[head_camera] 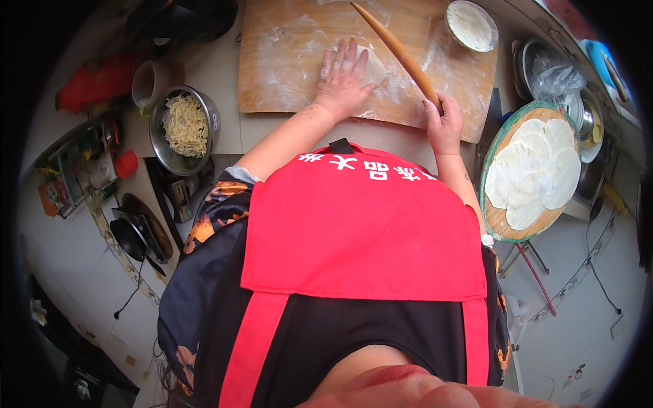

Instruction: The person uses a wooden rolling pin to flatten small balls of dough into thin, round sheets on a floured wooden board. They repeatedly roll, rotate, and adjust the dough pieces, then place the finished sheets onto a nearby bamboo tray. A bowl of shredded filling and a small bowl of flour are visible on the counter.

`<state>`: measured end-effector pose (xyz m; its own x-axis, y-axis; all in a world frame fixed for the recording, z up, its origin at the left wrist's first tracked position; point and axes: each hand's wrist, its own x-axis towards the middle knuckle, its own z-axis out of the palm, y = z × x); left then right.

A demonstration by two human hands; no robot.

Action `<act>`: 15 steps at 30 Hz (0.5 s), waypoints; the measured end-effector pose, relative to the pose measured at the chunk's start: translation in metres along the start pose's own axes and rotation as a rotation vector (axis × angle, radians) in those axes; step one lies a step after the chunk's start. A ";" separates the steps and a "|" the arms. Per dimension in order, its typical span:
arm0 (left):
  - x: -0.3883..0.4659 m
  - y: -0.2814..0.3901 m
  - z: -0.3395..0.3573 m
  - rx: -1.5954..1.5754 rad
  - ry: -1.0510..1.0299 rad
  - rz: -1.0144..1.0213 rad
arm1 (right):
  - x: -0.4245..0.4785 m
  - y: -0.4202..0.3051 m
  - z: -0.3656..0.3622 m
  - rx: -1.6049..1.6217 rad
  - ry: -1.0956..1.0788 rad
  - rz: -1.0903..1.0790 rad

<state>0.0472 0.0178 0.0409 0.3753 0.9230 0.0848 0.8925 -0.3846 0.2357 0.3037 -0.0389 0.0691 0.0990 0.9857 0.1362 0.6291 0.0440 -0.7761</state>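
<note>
A flour-dusted wooden board [285,76] lies in front of me. My left hand [343,81] rests flat with fingers spread on a thin piece of dough [375,69], covering part of it. My right hand [443,120] grips the near end of a tapered wooden rolling pin [400,53]. The pin slants away to the upper left, and its pointed far end reaches the top of the picture. Loose white flour is smeared over the board around both hands.
At the board's back right stands a bowl of flour [472,25]. A round green-rimmed board [492,214] on the right carries several overlapping dough wrappers [533,163]. On the left is a steel bowl [213,127] of pale shredded food [184,125], near a red bag [97,84].
</note>
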 end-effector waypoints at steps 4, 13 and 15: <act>0.010 0.019 -0.001 -0.002 -0.294 0.268 | 0.009 -0.004 0.003 0.034 0.010 0.004; -0.019 -0.031 -0.004 -0.001 -0.169 -0.077 | 0.002 0.000 0.001 -0.003 -0.007 -0.027; -0.024 -0.040 -0.007 0.023 -0.151 -0.204 | 0.002 0.001 0.001 0.005 0.005 -0.021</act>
<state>0.0002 0.0109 0.0362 0.2186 0.9698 -0.1082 0.9583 -0.1925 0.2113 0.3040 -0.0371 0.0679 0.0904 0.9837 0.1555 0.6271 0.0651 -0.7762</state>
